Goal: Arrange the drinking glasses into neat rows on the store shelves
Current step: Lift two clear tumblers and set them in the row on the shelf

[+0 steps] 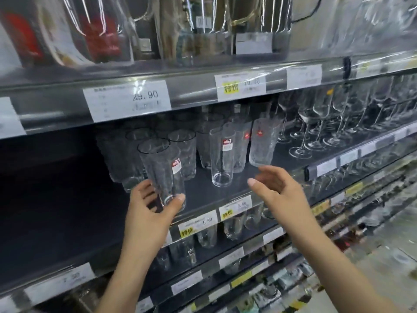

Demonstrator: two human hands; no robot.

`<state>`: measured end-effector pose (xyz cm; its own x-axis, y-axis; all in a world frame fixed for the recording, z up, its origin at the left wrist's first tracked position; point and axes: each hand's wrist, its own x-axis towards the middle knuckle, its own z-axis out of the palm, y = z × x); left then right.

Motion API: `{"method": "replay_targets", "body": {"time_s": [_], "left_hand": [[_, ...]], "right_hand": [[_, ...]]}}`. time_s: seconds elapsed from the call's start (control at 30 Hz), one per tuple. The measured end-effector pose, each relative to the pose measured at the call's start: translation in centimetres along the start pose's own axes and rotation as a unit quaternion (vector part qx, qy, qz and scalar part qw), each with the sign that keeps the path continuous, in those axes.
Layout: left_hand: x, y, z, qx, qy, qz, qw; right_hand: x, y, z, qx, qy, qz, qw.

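while the left hand (pixel 149 211) grips a glass (pixel 163 168) at the dark shelf (pixel 203 193), the right hand (pixel 277 188) hovers released.

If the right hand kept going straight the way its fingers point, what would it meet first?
Probably the lone smooth glass standing near the shelf front; the right hand points left toward its base, though depth is unclear.

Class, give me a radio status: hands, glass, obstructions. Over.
Left hand grips front glass at base. Right hand open, empty. Slim glass stands on shelf between hands.
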<state>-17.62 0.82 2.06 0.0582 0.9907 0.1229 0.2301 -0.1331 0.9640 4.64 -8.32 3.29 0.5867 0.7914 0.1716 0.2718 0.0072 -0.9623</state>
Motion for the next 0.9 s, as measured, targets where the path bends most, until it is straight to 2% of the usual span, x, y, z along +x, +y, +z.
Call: {"method": "replay_targets", "body": {"time_s": [0.13,0.33,0.57,0.9], "left_hand": [[1.7,-0.8,1.7,0.014,0.019,-0.017,1.000],[3.2,-1.3,3.9,0.057,0.066,-0.032,0.996],[4.0,-1.6,4.6,0.091,0.092,-0.025,0.991],[3.7,-2.0,4.4,0.111,0.098,-0.005,0.989]], "right_hand": [[4.3,1.1,2.9,-0.059,-0.001,-0.008,0.998],[8.0,3.3,5.8,-0.078,0.000,-0.015,0.997],[9.3,4.0,7.7,-0.113,0.025,-0.049,0.992],[9.8,3.7,8.1,-0.167,-0.003,-0.062,0.984]]}}
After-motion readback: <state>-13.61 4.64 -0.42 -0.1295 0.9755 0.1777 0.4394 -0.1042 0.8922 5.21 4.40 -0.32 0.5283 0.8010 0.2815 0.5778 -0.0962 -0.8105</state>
